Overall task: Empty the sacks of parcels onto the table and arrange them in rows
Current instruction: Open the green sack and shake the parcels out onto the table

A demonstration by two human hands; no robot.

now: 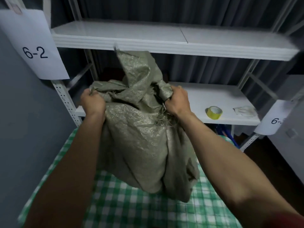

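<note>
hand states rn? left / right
Left hand: closed, gripping the top edge of the sack.
Right hand: closed, gripping the sack's bunched top on the other side.

Olive-green woven sack (139, 137), green-and-white checked tablecloth (131, 208), white shelves (164, 40), yellow tape roll (213, 112), white label (32, 46) with dark 6-2

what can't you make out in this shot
1. Head view: contents of the sack, hidden by its fabric.
2. Head view: digit after "6-" on the right label, blurred.
3. Head view: crumpled scrap beside the tape roll, too blurred to name.
</note>
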